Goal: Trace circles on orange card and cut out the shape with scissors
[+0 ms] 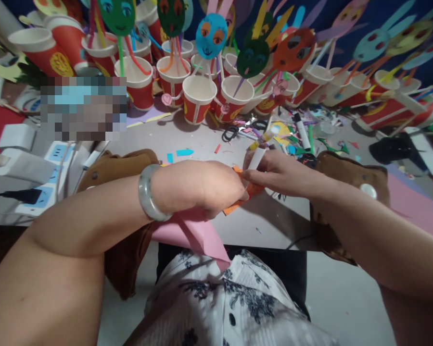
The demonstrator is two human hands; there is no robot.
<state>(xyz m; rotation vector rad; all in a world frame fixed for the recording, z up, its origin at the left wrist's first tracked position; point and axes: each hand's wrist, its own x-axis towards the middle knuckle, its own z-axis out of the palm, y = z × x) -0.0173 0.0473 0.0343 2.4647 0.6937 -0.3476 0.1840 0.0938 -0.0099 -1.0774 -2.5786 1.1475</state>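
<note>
Orange paper [232, 209] under left hand [211, 187], grip I cannot tell; right hand [279, 170] pinches one white piece [256, 158]; two blue scraps [184, 153] beyond.

Both hands meet over orange paper [231, 209] at the table [292, 223]. The left hand [216, 185], a bangle [145, 194] on its wrist, hides much of it; the right hand [283, 170] pinches a white piece [255, 161]. Pink paper [195, 235] droops over the table's edge. Scissors [246, 127] lie near red cups [197, 113] topped with colourful paper faces [211, 36].
</note>
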